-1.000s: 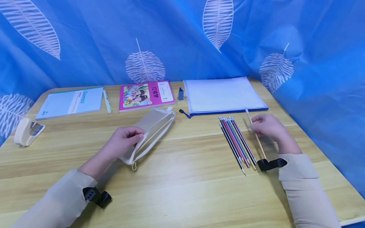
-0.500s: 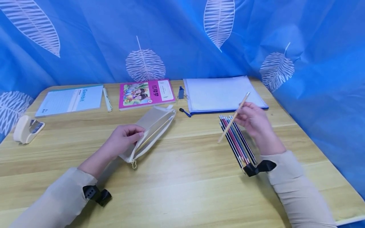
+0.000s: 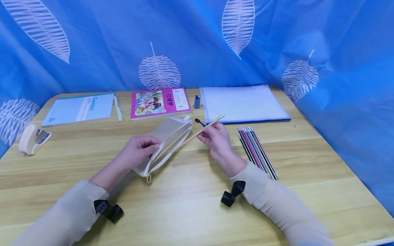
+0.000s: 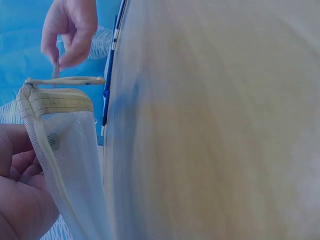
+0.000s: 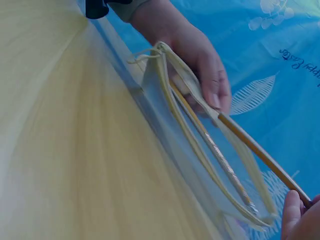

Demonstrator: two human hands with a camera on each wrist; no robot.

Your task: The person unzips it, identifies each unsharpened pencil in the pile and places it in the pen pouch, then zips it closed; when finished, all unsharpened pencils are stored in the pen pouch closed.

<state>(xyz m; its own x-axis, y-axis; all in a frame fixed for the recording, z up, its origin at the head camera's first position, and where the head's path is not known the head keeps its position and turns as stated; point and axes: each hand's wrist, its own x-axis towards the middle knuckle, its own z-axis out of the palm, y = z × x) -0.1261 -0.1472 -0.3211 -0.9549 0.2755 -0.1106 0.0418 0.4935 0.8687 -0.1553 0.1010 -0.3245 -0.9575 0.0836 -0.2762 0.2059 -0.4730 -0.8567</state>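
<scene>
Mesh pouch [image 5: 191, 150]: mouth gaping, slanting from 12 o'clock down to 5, a pull cord [image 5: 145, 56] looped at its top end.
Left hand [image 5: 197, 60]: toward 12 o'clock, holding the pouch's rim, a black wrist camera [image 5: 96, 9] at 11.
Inner pencil [image 5: 215, 150]: lying lengthwise within the mouth, silvery end toward 5 o'clock.
Right hand [image 5: 300, 220]: at 4 o'clock, partly cropped, pinching a wooden pencil [image 5: 260, 151] that points toward 10 and overlaps the rim; contact unclear.
Worktop [image 5: 65, 150]: pale woodgrain, 9 o'clock.
Backdrop [image 5: 210, 17]: blue, white leaf prints, lettering at 2.
</scene>
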